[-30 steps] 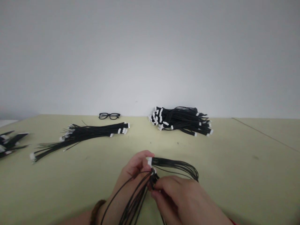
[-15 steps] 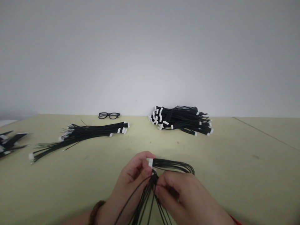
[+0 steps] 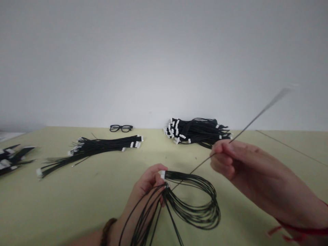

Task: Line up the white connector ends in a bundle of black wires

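Observation:
My left hand (image 3: 147, 191), low in the middle, is closed on a looped bundle of black wires (image 3: 205, 218) near its white connector (image 3: 163, 174). The bundle curves round to the right of that hand, and loose wire ends hang below it. My right hand (image 3: 246, 164), to the right and higher, pinches a single dark wire (image 3: 201, 164). That wire runs from the bundle up through the fingers, and its far end is blurred in front of the wall.
Black glasses (image 3: 121, 128) lie at the table's back edge. A pile of black cables with white connectors (image 3: 200, 131) sits back right of centre, another bundle (image 3: 102, 145) back left, and more cables (image 3: 11, 159) at the far left. A wall (image 3: 153, 61) stands behind the table (image 3: 89, 198).
My right hand has moved up and right, away from my left hand, drawing a single wire out straight. The bundle's loop now shows fully. My left hand stays nearly in place.

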The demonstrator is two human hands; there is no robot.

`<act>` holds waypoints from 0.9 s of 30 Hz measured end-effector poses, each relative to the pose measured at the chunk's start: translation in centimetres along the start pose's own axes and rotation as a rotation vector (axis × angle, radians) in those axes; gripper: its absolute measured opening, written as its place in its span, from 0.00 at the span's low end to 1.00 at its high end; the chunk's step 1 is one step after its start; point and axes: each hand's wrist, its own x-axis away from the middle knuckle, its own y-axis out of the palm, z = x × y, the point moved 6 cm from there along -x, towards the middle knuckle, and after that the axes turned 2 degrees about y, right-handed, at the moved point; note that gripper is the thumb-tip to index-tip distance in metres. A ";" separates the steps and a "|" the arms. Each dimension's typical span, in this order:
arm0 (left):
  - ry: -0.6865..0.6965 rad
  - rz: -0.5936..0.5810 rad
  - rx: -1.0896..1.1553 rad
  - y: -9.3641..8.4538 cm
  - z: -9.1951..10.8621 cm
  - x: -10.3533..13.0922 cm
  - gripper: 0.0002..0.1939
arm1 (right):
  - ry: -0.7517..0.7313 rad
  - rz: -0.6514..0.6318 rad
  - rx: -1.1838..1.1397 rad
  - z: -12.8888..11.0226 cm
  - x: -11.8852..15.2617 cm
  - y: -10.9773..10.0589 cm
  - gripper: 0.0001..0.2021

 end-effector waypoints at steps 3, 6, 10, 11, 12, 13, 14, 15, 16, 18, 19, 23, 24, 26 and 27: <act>-0.007 0.007 -0.054 -0.6 -0.2 -0.1 0.11 | -0.220 0.255 -0.059 -1.8 0.2 -2.0 0.09; 0.002 0.007 -0.104 -1.0 -0.3 0.0 0.11 | -0.180 0.271 -0.064 -2.0 0.8 -1.5 0.10; 0.076 -0.001 -0.146 -1.1 0.2 0.4 0.11 | 0.149 -0.154 0.329 1.1 1.9 2.8 0.06; 0.103 -0.009 -0.153 -1.0 0.5 0.6 0.11 | 0.183 -0.196 0.488 2.0 2.3 3.5 0.06; 0.125 -0.018 -0.166 -0.8 0.7 0.7 0.10 | 0.173 -0.211 0.656 2.6 2.6 3.9 0.07; 0.142 -0.026 -0.181 -0.7 0.9 0.9 0.10 | 0.119 -0.197 0.814 3.0 2.8 4.2 0.07; 0.163 -0.029 -0.194 -0.5 1.2 1.0 0.09 | 0.038 -0.178 0.938 3.1 3.0 4.6 0.07; 0.179 -0.033 -0.202 -0.3 1.4 1.1 0.09 | -0.035 -0.171 1.020 3.2 3.3 4.9 0.07; 0.185 -0.034 -0.207 -0.1 1.6 1.2 0.09 | -0.081 -0.171 1.061 3.3 3.5 5.1 0.08; 0.181 -0.038 -0.209 0.0 1.7 1.2 0.08 | -0.123 -0.181 1.087 3.6 3.8 5.2 0.09; 0.177 -0.039 -0.208 0.1 1.6 1.2 0.08 | -0.142 -0.178 1.102 3.6 3.9 5.1 0.08; 0.201 -0.048 -0.176 -0.1 1.3 1.2 0.07 | -0.220 -0.151 1.182 3.5 4.2 4.8 0.07; 0.206 -0.050 -0.167 -0.1 1.2 1.2 0.07 | -0.236 -0.139 1.196 3.4 4.2 4.7 0.08; 0.201 -0.053 -0.154 -0.2 1.1 1.2 0.07 | -0.276 -0.133 1.208 3.4 4.2 4.7 0.08; 0.194 -0.047 -0.150 -0.2 1.1 1.2 0.07 | -0.288 -0.137 1.216 3.5 4.2 4.7 0.08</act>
